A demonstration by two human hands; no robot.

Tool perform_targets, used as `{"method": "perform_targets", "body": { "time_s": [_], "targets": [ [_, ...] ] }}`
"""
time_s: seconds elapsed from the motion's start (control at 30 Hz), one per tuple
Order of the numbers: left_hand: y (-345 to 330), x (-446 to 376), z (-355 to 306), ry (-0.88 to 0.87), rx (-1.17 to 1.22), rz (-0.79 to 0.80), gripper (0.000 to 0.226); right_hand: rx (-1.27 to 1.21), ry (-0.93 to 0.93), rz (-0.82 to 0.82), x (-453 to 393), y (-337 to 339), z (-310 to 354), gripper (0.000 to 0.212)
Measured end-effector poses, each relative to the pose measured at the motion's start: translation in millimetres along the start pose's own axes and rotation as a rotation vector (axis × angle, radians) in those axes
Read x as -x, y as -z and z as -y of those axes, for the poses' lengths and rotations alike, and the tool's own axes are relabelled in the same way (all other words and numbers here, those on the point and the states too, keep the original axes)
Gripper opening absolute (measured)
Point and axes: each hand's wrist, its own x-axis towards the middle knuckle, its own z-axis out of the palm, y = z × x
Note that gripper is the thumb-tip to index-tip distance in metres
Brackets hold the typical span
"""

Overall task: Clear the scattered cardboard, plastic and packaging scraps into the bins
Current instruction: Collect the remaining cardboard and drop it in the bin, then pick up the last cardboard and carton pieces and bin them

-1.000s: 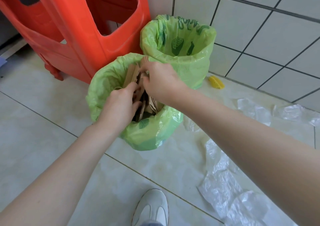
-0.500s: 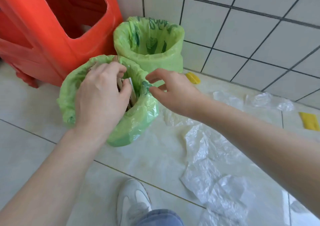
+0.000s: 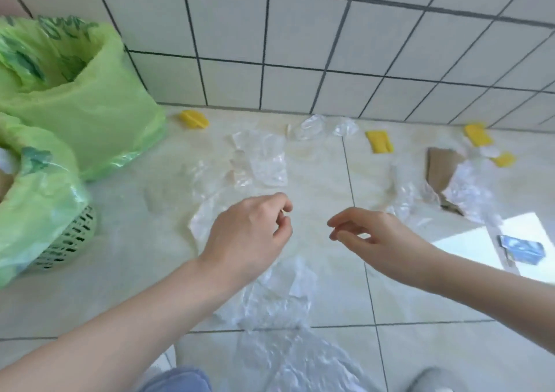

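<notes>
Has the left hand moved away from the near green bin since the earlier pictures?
Yes. The left hand was at the mouth of the near green bin; now it hangs to the bin's right, over clear plastic on the floor, holding nothing.

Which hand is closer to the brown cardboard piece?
Right. The right hand hovers just left of the cardboard piece; the left hand is farther left, over clear plastic.

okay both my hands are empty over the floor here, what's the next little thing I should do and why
Probably lower your left hand onto the clear plastic sheet lying right beneath it and pinch it up. Both hands, the right hand too, hover open and hold nothing, that sheet is the nearest scrap, and the green-lined bins sit just to your left for a short drop.
</notes>
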Motion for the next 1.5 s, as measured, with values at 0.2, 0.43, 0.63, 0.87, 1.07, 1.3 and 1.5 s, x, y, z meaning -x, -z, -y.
{"method": "perform_targets", "body": {
  "time_s": [0.2,0.43,0.63,0.87,1.07,1.3,1.5],
  "targets": [
    [-57,-61,-50,-0.162,-0.102,0.271,0.019,-0.319,-0.314,-0.167,16,8,-127,0.019],
    [-143,-125,-107,-0.291,-0.227,0.547,0.018,-0.508,-0.471,-0.345,15,32,-218,0.020],
    [-204,-175,-169,-0.357,-0.231,0.547,0.015,-0.267,-0.480,-0.426,11,68,-278,0.016],
    [-271,-229,-220,-0.231,-0.124,0.545,0.006,0.333,-0.567,-0.320,6,122,-377,0.046],
    [-312,-277,-250,0.036,-0.055,0.433,0.038,0.541,-0.672,-0.127,0,154,-423,0.074],
    [-359,-298,-270,0.303,-0.001,0.427,0.092,0.472,-0.605,-0.022,-25,176,-444,0.074],
    [-380,-287,-267,0.337,-0.122,0.391,0.090,0.485,-0.605,0.029,-31,181,-448,0.053]
  ]
}}
